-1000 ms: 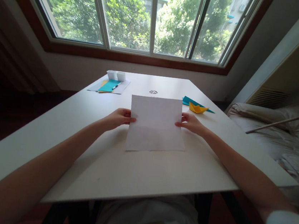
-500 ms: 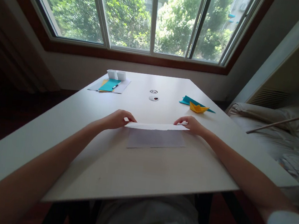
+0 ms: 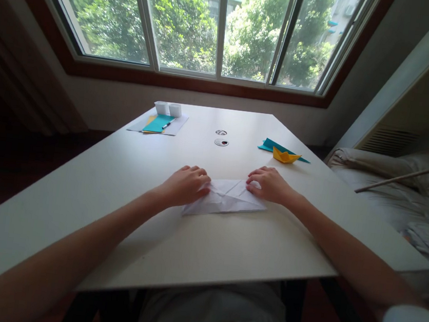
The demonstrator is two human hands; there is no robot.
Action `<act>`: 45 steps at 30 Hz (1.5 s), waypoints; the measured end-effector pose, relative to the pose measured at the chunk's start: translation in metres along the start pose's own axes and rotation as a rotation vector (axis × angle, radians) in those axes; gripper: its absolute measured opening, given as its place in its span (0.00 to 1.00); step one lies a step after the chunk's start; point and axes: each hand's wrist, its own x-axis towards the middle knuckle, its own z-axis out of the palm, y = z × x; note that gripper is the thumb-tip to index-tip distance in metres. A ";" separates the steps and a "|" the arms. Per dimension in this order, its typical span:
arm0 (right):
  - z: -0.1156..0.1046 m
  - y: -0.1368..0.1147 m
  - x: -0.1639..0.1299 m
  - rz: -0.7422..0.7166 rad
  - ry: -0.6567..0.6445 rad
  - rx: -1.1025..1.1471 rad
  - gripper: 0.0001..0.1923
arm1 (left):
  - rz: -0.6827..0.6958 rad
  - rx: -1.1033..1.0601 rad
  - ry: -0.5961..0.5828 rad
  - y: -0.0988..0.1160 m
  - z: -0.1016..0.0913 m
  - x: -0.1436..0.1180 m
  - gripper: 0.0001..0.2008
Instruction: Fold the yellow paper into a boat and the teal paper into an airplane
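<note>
A folded sheet of white paper [image 3: 228, 200] lies low on the table in front of me, with crossing crease lines over its upper face. My left hand [image 3: 185, 184] grips its left part, fingers curled at the back edge and thumb toward me. At the upper right corner, my right hand [image 3: 269, 184] has its fingers and thumb closed on the paper. Both hands hide the ends of the sheet. Beyond my right hand stands a yellow paper boat [image 3: 285, 156], just in front of a folded blue paper piece [image 3: 272, 146].
The white table [image 3: 203, 258] reaches toward the window. At its far left are two small white containers [image 3: 168, 108], a blue sheet [image 3: 158, 123] and a pen [image 3: 168, 123] on other paper. Two round inserts [image 3: 221, 142] sit mid-table. A covered sofa [image 3: 379, 174] stands at the right.
The raised paper flap has come down toward me and now lies against the sheet. My left hand has shifted right and nearer; my right hand has moved slightly left, onto the paper.
</note>
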 end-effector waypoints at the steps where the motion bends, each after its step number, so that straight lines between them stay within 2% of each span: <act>1: -0.001 -0.005 0.001 -0.007 0.005 -0.021 0.13 | 0.028 -0.026 -0.014 0.007 0.001 0.001 0.15; 3: 0.000 -0.015 0.003 -0.037 0.014 -0.024 0.14 | 0.045 -0.072 -0.021 0.020 0.004 0.003 0.16; 6: 0.005 -0.028 0.006 -0.112 0.007 0.046 0.15 | -0.007 -0.096 -0.011 0.030 0.008 0.004 0.17; 10: 0.011 -0.039 0.008 -0.182 -0.028 0.118 0.20 | -0.091 -0.096 -0.040 0.035 0.013 0.003 0.23; 13: 0.015 -0.040 0.008 -0.174 -0.098 0.147 0.26 | -0.130 -0.114 -0.116 0.036 0.017 0.001 0.29; 24: 0.014 -0.032 0.002 -0.036 -0.387 0.230 0.42 | -0.162 -0.181 -0.313 0.027 0.018 -0.004 0.37; 34: 0.004 0.004 -0.012 0.068 -0.615 0.223 0.49 | -0.304 -0.162 -0.573 0.000 -0.008 -0.018 0.49; 37: 0.003 0.010 -0.014 0.038 -0.614 0.238 0.53 | -0.334 -0.144 -0.591 -0.008 -0.007 -0.018 0.52; 41: 0.002 0.011 -0.014 -0.020 -0.526 0.269 0.57 | -0.374 -0.095 -0.520 -0.021 0.002 -0.016 0.52; 45: -0.004 0.009 -0.012 -0.071 -0.392 0.276 0.50 | -0.377 -0.100 -0.501 -0.033 0.007 -0.015 0.51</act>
